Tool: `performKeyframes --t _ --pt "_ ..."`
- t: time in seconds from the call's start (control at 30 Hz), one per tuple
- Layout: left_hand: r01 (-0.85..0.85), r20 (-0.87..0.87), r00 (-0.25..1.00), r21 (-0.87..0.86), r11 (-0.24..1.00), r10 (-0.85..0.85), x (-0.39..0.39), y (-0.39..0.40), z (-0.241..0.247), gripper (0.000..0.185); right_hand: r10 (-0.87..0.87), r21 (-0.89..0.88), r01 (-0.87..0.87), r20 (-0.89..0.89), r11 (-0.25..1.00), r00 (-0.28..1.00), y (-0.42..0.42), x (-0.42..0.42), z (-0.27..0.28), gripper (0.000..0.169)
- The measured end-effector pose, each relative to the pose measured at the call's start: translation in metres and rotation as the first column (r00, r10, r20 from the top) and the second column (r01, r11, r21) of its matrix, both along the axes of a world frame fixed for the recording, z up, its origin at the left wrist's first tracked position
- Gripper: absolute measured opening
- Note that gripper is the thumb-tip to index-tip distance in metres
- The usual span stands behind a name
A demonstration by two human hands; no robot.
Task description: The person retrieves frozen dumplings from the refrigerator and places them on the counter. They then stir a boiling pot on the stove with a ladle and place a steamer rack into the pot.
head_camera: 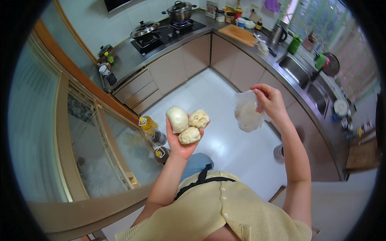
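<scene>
Three steamed buns rest together in my left hand [182, 146], palm up, fingers cupped round them. The smooth oval white bun [177, 119] lies at the left; one lumpy bun [199, 118] sits at the right, and another lumpy bun [189, 135] is nearest my wrist. Out to the right, my right hand [270, 101] pinches a thin translucent plastic bag [248, 111] by its top edge, and the bag hangs down over the floor. Whether anything is inside the bag, I cannot tell.
Ahead, a steel counter [122, 67] carries a gas hob [169, 33] with a lidded wok [145, 29] and a steel pot [180, 12] over a lit flame. A cutting board [238, 35], kettle [277, 33] and sink [294, 70] are rightward. Oil bottles [147, 123] stand on the floor, left.
</scene>
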State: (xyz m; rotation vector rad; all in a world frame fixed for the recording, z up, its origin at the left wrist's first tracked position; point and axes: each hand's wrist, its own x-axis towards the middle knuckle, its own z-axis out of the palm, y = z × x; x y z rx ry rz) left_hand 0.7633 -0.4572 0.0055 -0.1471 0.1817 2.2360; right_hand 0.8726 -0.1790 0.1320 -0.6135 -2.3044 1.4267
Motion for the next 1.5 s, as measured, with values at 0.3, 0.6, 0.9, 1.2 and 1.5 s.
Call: performKeyframes --t 0.3,0.6,0.9,1.2,1.5 --pt "-0.192 -0.008 0.981 -0.133 0.972 0.192 -0.173 0.089 -0.034 0.072 0.075 0.111 -0.084 0.081 0.990 0.994 0.149 -0.230 -0.040 0.022" --pt "-0.044 -0.045 0.998 -0.097 0.994 0.040 -0.384 0.248 0.000 0.073 -0.008 -0.069 0.001 -0.106 0.998 0.994 0.314 -0.475 -0.020 0.020" --pt "-0.122 -0.049 0.992 -0.115 0.986 0.117 -0.529 0.389 -0.034 0.074 -0.029 -0.179 -0.021 -0.269 0.984 0.963 0.513 -0.751 -0.096 0.019" --pt "-0.348 -0.045 0.936 -0.262 0.900 0.349 -0.649 0.471 -0.020 0.074 -0.013 0.190 0.007 0.031 0.982 0.999 0.694 -0.976 -0.214 0.024" --pt "-0.485 -0.079 0.870 -0.310 0.818 0.486 -0.726 0.464 -0.005 0.071 0.460 0.820 -0.241 -0.030 0.519 0.887 0.538 -1.104 -0.011 0.026"
